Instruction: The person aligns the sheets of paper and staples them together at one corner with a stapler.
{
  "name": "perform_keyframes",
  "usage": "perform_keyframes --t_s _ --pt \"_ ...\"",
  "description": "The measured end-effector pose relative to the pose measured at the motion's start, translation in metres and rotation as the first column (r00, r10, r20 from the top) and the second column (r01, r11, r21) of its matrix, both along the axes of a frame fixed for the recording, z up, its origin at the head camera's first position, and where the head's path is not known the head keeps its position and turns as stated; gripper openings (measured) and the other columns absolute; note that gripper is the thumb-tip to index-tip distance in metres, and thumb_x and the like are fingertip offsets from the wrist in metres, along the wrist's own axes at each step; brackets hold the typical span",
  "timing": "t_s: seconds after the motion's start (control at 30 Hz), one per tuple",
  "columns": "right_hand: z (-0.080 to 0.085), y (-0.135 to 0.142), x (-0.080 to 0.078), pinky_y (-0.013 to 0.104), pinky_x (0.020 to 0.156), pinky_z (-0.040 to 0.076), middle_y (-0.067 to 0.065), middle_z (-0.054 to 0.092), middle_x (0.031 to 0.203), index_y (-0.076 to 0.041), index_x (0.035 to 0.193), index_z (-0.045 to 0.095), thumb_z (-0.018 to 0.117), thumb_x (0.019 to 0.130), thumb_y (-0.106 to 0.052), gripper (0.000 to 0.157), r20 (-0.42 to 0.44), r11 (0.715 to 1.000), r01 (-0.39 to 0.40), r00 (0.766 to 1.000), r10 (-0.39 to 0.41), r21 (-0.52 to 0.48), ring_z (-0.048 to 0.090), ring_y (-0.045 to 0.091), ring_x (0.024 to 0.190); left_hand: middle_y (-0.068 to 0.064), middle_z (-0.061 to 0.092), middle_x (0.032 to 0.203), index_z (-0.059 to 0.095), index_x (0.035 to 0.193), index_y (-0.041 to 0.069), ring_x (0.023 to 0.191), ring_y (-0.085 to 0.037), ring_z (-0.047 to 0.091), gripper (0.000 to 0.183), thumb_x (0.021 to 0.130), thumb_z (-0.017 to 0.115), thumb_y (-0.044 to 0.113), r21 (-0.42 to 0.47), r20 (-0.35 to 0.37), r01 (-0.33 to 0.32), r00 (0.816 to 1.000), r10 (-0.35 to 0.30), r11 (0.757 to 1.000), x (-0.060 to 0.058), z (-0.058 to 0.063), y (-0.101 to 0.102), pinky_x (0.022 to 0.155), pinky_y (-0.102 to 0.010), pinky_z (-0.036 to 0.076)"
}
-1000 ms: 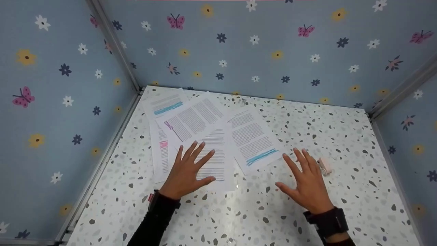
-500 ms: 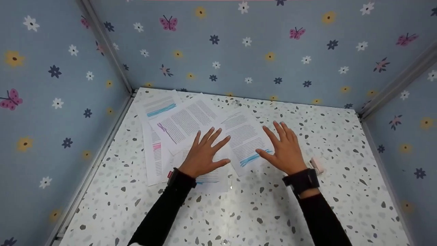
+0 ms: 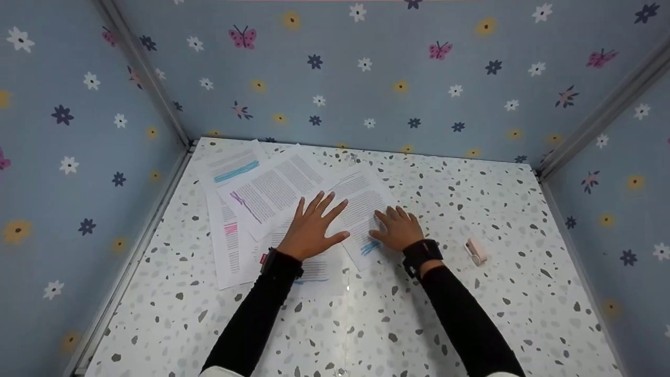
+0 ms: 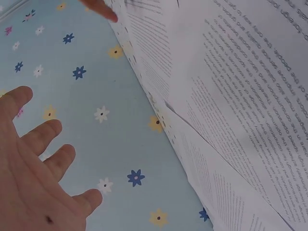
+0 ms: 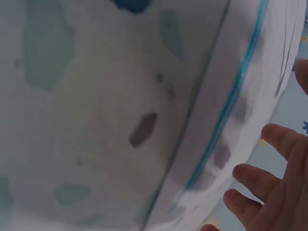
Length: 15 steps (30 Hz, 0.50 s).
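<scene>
Several printed paper sheets lie overlapping on the speckled table. My left hand (image 3: 311, 230), fingers spread, is over a lower sheet (image 3: 314, 272) with a blue line near its bottom; in the left wrist view its fingers look raised off the paper. Over the lower right part of the rightmost sheet (image 3: 358, 201), which bears blue highlighter strokes (image 5: 226, 110), is my right hand (image 3: 399, 230). Its fingers bend slightly and hold nothing; whether they touch the paper I cannot tell. Left of it lie a purple-marked sheet (image 3: 272, 188), a pink-highlighted sheet (image 3: 225, 256) and a blue-highlighted sheet (image 3: 230, 162).
A small pale pink object (image 3: 476, 251) with a round part lies on the speckled white table (image 3: 471, 314), right of my right hand. Flowered blue panels (image 3: 366, 78) enclose the table at the back and both sides, with metal posts (image 3: 152, 78) at the corners.
My right hand has moved left and lowered from beside the rightmost sheet to over it. The left hand has shifted rightward and forward across the papers. The head view has turned slightly.
</scene>
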State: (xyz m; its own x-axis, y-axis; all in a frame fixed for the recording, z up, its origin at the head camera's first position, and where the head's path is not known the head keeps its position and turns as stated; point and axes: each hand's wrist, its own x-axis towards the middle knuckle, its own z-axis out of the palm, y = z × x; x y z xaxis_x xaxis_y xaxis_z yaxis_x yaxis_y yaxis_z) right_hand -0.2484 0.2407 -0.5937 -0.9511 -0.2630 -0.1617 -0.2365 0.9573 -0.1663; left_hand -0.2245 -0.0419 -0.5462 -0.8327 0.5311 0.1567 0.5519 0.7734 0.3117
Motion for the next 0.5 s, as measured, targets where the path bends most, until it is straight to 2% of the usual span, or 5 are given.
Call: perform_keyframes --t_s 0.07,0.13,0.3,0.4,0.5 --pt "-0.010 0.006 0.002 0.064 0.115 0.022 0.017 0.034 0.161 -0.022 0.157 0.041 0.053 0.098 -0.062 0.072 0.020 0.999 0.019 1.000 -0.020 0.032 0.027 0.042 0.148 -0.006 0.020 0.167 0.026 0.161 0.033 0.155 -0.028 0.011 0.076 0.098 0.041 0.072 -0.002 0.005 -0.004 1.000 0.004 1.000 0.000 -0.001 -0.001 0.118 -0.063 0.006" --pt "-0.014 0.013 0.006 0.065 0.114 0.023 0.017 0.033 0.161 -0.022 0.157 0.040 0.055 0.098 -0.061 0.072 0.015 0.999 0.027 0.999 -0.028 0.041 0.029 0.043 0.147 -0.006 0.021 0.167 0.027 0.161 0.032 0.155 -0.028 0.012 0.075 0.098 0.041 0.071 0.003 0.000 -0.006 1.000 0.006 1.000 0.000 -0.003 -0.002 0.118 -0.063 0.007" --pt "-0.014 0.025 0.018 0.066 0.111 0.026 0.020 0.036 0.159 -0.019 0.156 0.043 0.059 0.097 -0.058 0.072 -0.021 0.998 0.064 0.998 -0.063 0.026 0.034 0.045 0.143 -0.008 0.025 0.166 0.031 0.160 0.031 0.154 -0.031 0.016 0.075 0.098 0.047 0.068 0.039 0.002 -0.018 1.000 0.018 0.999 0.000 -0.011 -0.007 0.118 -0.064 0.009" --pt "-0.012 0.027 0.026 0.065 0.108 0.030 0.021 0.041 0.155 -0.018 0.154 0.045 0.060 0.096 -0.059 0.073 -0.014 0.996 0.092 0.996 -0.092 0.015 0.039 0.046 0.139 -0.007 0.028 0.165 0.031 0.160 0.031 0.153 -0.031 0.018 0.076 0.097 0.051 0.068 0.058 0.044 -0.057 0.998 0.054 0.997 0.000 -0.017 -0.010 0.118 -0.063 0.012" --pt "-0.011 0.024 0.033 0.065 0.103 0.036 0.021 0.048 0.148 -0.017 0.151 0.049 0.063 0.093 -0.061 0.075 -0.026 0.994 0.102 0.994 -0.102 0.023 0.045 0.047 0.131 -0.008 0.031 0.163 0.033 0.160 0.030 0.152 -0.032 0.022 0.078 0.095 0.055 0.067 0.075 0.088 -0.124 0.989 0.117 0.989 0.001 -0.025 -0.012 0.117 -0.061 0.017"
